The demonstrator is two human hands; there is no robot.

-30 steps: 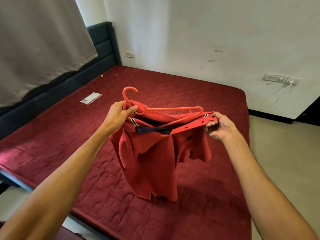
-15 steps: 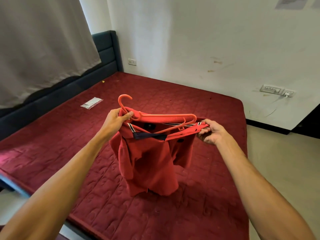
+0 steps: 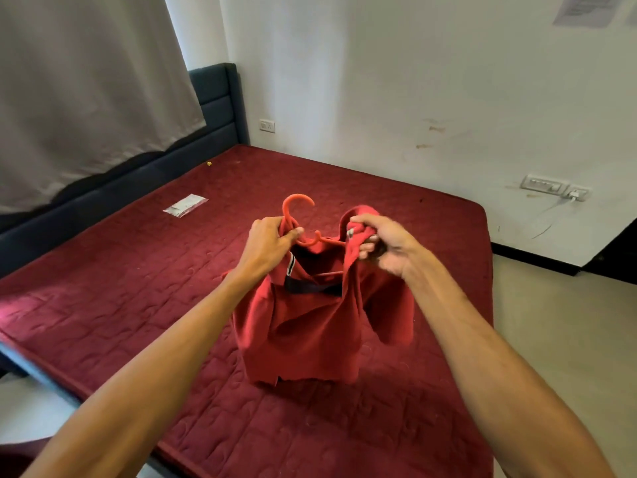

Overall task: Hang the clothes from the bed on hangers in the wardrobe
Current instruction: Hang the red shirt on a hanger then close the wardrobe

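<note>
With my left hand [image 3: 267, 241] pinching the hanger [image 3: 300, 219] neck and my right hand [image 3: 382, 246] bunching the red shirt [image 3: 310, 326] collar, I judge I'm threading; next, seat the shoulder.

Both bare arms reach forward, converging. The left grip [image 3: 269, 243] pinches the hanger [image 3: 285, 210] at its neck between thumb and fingers. The right grip [image 3: 384, 248], knuckles up, has fingers curled round bunched shirt [image 3: 310, 329] fabric.

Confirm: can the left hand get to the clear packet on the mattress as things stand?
Probably not yet: the left hand grips the orange hanger at its neck, red polo shirt draped on it. The way over the mattress to the packet looks free; reach itself is uncertain.
</note>
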